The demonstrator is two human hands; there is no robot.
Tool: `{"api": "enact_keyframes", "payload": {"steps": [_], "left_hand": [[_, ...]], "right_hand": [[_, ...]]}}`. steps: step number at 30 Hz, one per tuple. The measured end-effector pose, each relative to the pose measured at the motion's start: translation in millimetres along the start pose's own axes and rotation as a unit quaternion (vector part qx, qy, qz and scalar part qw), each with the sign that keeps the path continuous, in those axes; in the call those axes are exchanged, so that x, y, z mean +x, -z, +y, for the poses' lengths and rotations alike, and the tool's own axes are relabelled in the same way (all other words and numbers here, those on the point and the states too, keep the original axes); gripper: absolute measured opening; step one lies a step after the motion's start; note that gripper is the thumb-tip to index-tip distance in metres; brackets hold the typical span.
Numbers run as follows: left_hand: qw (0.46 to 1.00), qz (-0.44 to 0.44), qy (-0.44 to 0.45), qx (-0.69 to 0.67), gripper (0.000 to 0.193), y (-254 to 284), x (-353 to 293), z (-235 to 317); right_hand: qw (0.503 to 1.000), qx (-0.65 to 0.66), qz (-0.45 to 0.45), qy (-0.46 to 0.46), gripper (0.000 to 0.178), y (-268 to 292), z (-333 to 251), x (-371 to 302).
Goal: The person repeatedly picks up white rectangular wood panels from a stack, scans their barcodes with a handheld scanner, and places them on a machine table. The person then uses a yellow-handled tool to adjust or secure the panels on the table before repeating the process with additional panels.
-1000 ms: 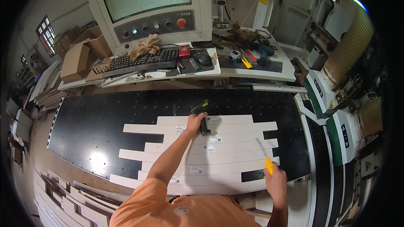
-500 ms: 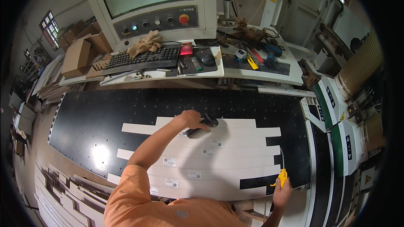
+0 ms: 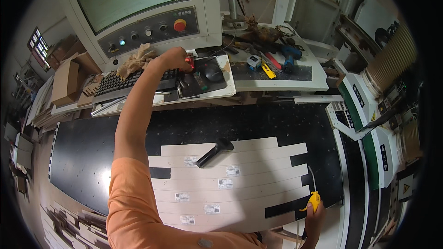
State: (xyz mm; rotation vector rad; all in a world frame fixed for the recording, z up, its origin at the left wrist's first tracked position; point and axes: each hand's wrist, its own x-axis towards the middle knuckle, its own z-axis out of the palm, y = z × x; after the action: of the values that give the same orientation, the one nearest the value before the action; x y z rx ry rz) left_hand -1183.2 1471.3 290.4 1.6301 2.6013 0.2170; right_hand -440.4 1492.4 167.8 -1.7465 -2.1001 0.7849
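Note:
My left hand (image 3: 174, 58) reaches over the keyboard (image 3: 131, 84) to a small red packet (image 3: 189, 62). Its fingertips are hidden against the packet's left side, so whether they grip it does not show. In my right hand (image 3: 314, 217) is a yellow air blow gun (image 3: 314, 200) with a thin bent nozzle, held at the right end of the panels. A black handheld barcode scanner (image 3: 214, 152) lies on the pale strip panels (image 3: 258, 175), several of which carry white labels (image 3: 225, 183).
The panels lie on a black machine bed (image 3: 87, 152). Behind it, a shelf holds a glove (image 3: 136, 61) and a mouse (image 3: 213, 71) below a control monitor (image 3: 134, 0). A tape measure (image 3: 254, 62), yellow knife (image 3: 268, 70) and blue drill (image 3: 290, 55) are back right. White machine heads (image 3: 360, 99) stand right.
My left hand has let go of the barcode scanner, leaving it on the panels, and moved up to the red packet. My right hand still holds the blow gun. The view has shifted.

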Motion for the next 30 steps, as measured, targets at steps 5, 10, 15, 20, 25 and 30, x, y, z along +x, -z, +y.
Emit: {"api": "enact_keyframes", "payload": {"steps": [5,10,15,20,25,30], "left_hand": [[0.999,-0.050,-0.006,-0.006,0.053,-2,6,-2],[0.995,0.064,-0.072,0.031,0.050,6,-24,19],[0.973,0.212,-0.089,-0.026,0.044,37,-120,87],[0.941,0.299,-0.155,0.043,0.041,42,-234,159],[0.932,0.294,-0.189,0.099,0.041,41,-282,177],[0.939,0.287,-0.158,0.100,0.042,33,-318,178]], "right_hand": [[0.998,0.027,-0.027,-0.053,0.033,7,-21,-6],[0.996,0.073,-0.017,0.051,0.030,10,-48,-10],[0.972,0.212,-0.090,0.049,0.028,40,-87,-31],[0.940,0.261,-0.095,0.200,0.038,58,-105,-72],[0.908,0.128,-0.028,0.399,0.052,76,-90,-88],[0.926,0.078,-0.064,0.364,0.062,85,-58,-99]]}}
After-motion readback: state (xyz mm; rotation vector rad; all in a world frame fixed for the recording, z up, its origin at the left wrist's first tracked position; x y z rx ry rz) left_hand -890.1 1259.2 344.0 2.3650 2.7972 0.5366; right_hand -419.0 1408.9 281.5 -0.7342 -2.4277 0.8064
